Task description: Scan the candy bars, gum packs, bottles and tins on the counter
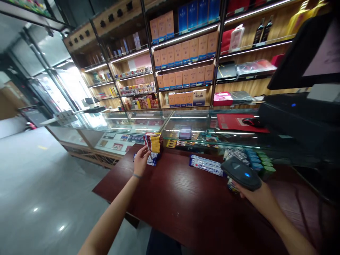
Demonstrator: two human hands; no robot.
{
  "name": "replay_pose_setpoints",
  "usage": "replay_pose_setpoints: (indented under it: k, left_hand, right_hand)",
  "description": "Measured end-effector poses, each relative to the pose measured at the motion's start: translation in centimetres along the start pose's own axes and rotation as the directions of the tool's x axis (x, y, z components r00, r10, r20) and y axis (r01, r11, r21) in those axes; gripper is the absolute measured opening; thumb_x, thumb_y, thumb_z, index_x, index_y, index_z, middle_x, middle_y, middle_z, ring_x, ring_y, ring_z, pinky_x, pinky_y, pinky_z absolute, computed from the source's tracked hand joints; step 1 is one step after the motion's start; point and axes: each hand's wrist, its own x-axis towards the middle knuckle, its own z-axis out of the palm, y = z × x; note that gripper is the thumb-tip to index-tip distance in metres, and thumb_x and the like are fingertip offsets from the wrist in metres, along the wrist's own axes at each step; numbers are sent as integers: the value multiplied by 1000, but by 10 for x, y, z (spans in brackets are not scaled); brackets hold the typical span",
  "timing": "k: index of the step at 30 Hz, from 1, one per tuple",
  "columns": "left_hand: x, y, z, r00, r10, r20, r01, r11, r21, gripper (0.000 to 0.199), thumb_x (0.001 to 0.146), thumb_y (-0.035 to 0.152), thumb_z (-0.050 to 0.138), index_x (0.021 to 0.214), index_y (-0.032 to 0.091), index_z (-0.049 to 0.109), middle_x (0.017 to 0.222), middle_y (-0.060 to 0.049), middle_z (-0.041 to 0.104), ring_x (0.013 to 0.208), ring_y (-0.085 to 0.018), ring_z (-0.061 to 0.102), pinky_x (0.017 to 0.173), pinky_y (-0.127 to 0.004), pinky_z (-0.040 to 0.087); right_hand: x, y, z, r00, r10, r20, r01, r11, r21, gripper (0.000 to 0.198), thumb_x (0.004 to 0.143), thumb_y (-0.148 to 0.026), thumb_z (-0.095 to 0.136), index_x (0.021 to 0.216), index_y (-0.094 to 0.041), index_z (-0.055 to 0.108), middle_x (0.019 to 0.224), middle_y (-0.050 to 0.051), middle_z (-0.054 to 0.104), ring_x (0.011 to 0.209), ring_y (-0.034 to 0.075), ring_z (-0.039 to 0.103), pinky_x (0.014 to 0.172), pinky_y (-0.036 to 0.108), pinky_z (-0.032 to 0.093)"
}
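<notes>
Head view is showing both hands over a dark red table [175, 205]; the left hand [141, 162] is standing at the far left side, thumb and fingers closing narrowly on what is looking like a slim packet [146, 140]; its long axis is running steeply upward from the fingertips, just beside a stack of red and yellow packs [156, 143], and I am not managing to tell whether it is touching them; the stack is rising just beyond and to the right of those fingers, so the left hand is lying far nearer; well apart on the right, the right hand [251, 191] is wrapping its fingers around a black scanner [239, 173], whose long axis is slanting leftward and away from the person; long blue-and-white packets [206, 165] are lying between the hands, nearer the scanner.
</notes>
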Motion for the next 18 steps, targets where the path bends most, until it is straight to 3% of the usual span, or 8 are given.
replay_pose_setpoints:
  k: [2, 4, 9, 12, 15, 18]
  left_hand:
    - [5, -9, -34, 988, 137, 72, -150, 962, 228, 39, 86, 42, 72, 119, 21, 69, 119, -10, 70, 112, -25, 66, 99, -42, 55]
    - [11, -17, -61, 952, 213, 218, -288, 859, 422, 34, 88, 40, 69, 117, 23, 70, 119, -10, 69, 114, -25, 64, 104, -43, 52]
    - [21, -37, -97, 826, 129, 549, -491, 644, 587, 29, 94, 29, 59, 121, 26, 68, 126, -10, 66, 118, -24, 62, 106, -42, 50]
    - [25, -50, -103, 787, 57, 614, -528, 578, 622, 31, 93, 24, 57, 123, 25, 68, 127, -11, 65, 120, -24, 61, 107, -41, 49]
    - [27, -63, -105, 785, 36, 618, -529, 558, 639, 33, 93, 22, 56, 124, 24, 67, 125, -11, 66, 118, -24, 62, 107, -40, 49]
    - [27, -73, -104, 794, 51, 606, -520, 573, 633, 32, 92, 22, 58, 123, 24, 67, 124, -11, 66, 117, -23, 62, 107, -41, 49]
  right_hand:
    - [0, -4, 0, 999, 17, 27, -17, 1000, -15, 35, 68, -50, 75, 90, -24, 69, 59, 2, 71, 43, 22, 61, 49, 35, 53]
    - [0, -8, -1, 997, 43, 61, -40, 998, -40, 28, 68, -48, 75, 83, -26, 68, 55, 2, 68, 43, 24, 62, 48, 35, 53]
    - [1, -5, 0, 991, 67, 117, -61, 996, -59, 23, 66, -47, 76, 66, -29, 62, 49, 3, 64, 44, 26, 62, 47, 37, 53]
    - [2, 1, 3, 987, 92, 133, -89, 996, -33, 25, 63, -47, 78, 74, -30, 63, 52, 3, 65, 44, 26, 62, 45, 38, 52]
    - [-4, 3, 13, 991, 69, 115, -61, 995, -76, 26, 69, -48, 75, 84, -29, 65, 53, 4, 65, 46, 26, 63, 50, 39, 53]
    - [-13, 0, 29, 994, 12, 107, 1, 993, -115, 35, 73, -53, 70, 98, -28, 64, 70, 7, 73, 67, 30, 72, 65, 42, 56]
